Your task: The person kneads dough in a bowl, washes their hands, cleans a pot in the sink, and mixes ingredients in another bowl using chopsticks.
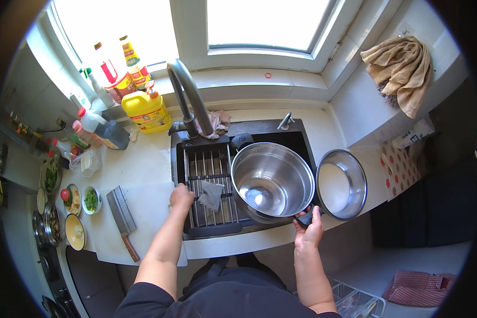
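Observation:
A large steel pot (273, 180) sits tilted over the right part of the dark sink (238, 127). My right hand (308, 228) is closed around the pot's near black handle (305, 218); its far handle (242, 140) points toward the tap. Inside, the pot shows a shiny bottom and no food. My left hand (182, 196) is curled at the left edge of the metal drying rack (213, 164), beside the cutting board. What its fingers hold, if anything, is hidden. A grey cloth (211, 195) lies on the rack's bars.
Right of the pot stands a steel bowl (342, 184) with white contents. A cleaver (122, 220) rests on the white cutting board (156, 217). A curved tap (188, 98) rises behind the rack. Yellow jug (146, 111), bottles and small food bowls stand at left.

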`<state>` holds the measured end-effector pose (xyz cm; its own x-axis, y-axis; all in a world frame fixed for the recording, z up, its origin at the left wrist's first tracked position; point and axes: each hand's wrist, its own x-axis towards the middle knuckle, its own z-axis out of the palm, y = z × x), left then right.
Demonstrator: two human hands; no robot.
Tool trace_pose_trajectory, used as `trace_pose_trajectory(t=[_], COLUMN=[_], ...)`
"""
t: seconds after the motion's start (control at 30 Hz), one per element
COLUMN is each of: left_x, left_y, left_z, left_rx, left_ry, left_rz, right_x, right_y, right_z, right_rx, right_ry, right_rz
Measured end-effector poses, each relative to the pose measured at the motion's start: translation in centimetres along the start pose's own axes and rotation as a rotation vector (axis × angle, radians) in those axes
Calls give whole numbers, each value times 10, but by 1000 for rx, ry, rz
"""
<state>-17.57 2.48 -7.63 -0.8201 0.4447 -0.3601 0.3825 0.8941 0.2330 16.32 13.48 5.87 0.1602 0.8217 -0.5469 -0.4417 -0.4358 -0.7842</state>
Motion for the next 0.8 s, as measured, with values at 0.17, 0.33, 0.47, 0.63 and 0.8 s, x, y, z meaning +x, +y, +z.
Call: trace_pose_trajectory(t=[0.17,0.33,0.47,0.63,0.8], left_x=[2,14,-15,-77,-86], left_y=[2,2,38,111,137], left_z=[0,3,-19,-8,40], left_rx=[164,322,221,-745,-890], left_ry=[2,-42,122,-616,-1020], left_rz=[45,125,185,-29,-247], right_x=[2,6,17,33,49], right_y=[10,21,34,48,52], right_z=[2,7,5,9,5], right_rx=[29,0,8,-6,-107], right_ry=[24,76,112,148,109], right_rz=[24,33,56,95,75])
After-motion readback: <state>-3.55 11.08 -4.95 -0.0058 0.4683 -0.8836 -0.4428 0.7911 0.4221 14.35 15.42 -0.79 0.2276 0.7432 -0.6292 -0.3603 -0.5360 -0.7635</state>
